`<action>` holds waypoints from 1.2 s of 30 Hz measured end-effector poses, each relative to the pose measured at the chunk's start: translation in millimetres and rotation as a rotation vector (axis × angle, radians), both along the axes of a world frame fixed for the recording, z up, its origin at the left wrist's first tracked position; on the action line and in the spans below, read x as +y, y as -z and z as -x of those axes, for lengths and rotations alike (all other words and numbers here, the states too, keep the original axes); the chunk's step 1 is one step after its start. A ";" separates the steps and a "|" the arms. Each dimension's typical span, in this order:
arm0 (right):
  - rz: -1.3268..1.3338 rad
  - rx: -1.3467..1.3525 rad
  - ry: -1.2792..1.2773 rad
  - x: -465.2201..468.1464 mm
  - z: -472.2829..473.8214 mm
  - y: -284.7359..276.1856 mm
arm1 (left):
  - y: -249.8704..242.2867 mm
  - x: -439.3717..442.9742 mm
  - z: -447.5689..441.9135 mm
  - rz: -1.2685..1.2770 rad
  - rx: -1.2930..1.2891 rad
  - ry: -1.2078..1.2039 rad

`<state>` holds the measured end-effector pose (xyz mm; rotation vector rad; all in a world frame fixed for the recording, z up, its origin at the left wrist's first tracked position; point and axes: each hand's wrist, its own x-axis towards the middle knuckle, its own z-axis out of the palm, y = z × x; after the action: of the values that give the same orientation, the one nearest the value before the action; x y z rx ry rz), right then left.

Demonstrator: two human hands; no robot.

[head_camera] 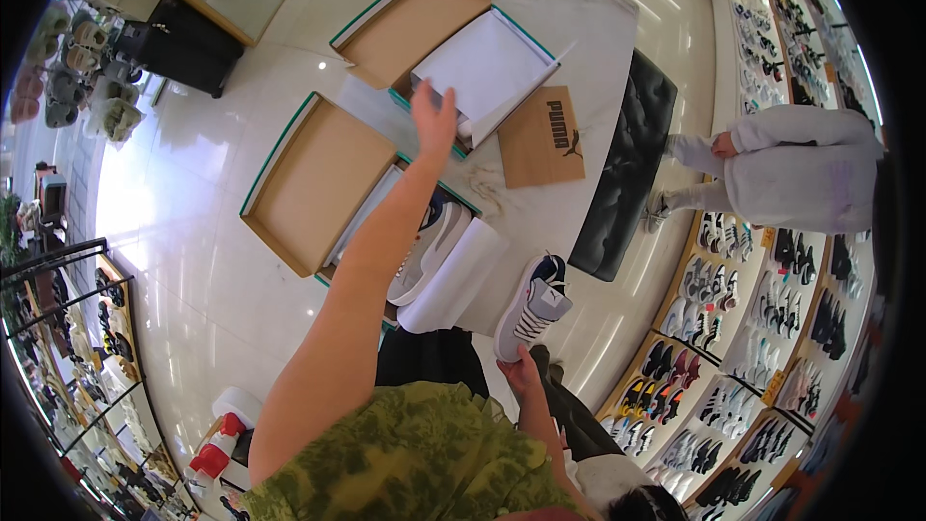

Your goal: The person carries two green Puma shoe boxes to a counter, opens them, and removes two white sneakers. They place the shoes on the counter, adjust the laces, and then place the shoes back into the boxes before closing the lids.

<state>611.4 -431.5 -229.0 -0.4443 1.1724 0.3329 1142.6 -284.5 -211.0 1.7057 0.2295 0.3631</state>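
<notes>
My left hand (435,123) reaches over the near edge of the far open shoebox (517,112), thumb and fingers apart at the edge of its white wrapping paper (492,61). That paper hides most of what is inside. My right hand (522,375) holds a grey sneaker (532,311) with white laces and a navy lining by its toe, beside the marble-patterned table (477,188). Under my left forearm lies the nearer open shoebox (318,181). In it rests a matching grey sneaker (438,253), with white paper (459,275) folded out over the box's side.
A brown cardboard sheet (542,137) printed PUMA lies on the table. Along the table's right stands a black tufted bench (626,174). A person in grey (796,166) stands beyond it, near shoe shelves (723,289). Another person's dark hair (644,505) shows at lower right.
</notes>
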 end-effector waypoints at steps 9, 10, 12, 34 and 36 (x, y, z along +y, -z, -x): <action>0.054 -0.108 0.037 15.6 -9.3 -6.9 | 71.4 28.9 -16.5 0.407 0.985 0.047; 0.102 -0.069 0.043 15.9 -10.6 -9.0 | 71.2 29.4 -20.6 0.383 0.957 0.062; 0.104 -0.067 0.068 13.8 -12.3 -13.5 | 68.5 32.9 -31.8 0.408 0.926 0.055; 0.366 -0.527 0.466 -4.9 40.8 -120.5 | -112.5 16.2 -91.3 -0.244 0.712 1.023; 0.545 -0.519 0.409 -19.0 53.1 -147.9 | -117.7 -23.7 -70.7 -0.263 0.699 1.171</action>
<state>558.3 -450.4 -81.1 -0.6971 0.8001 -0.4514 1213.3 -308.2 -93.3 1.8688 -0.3453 -1.1117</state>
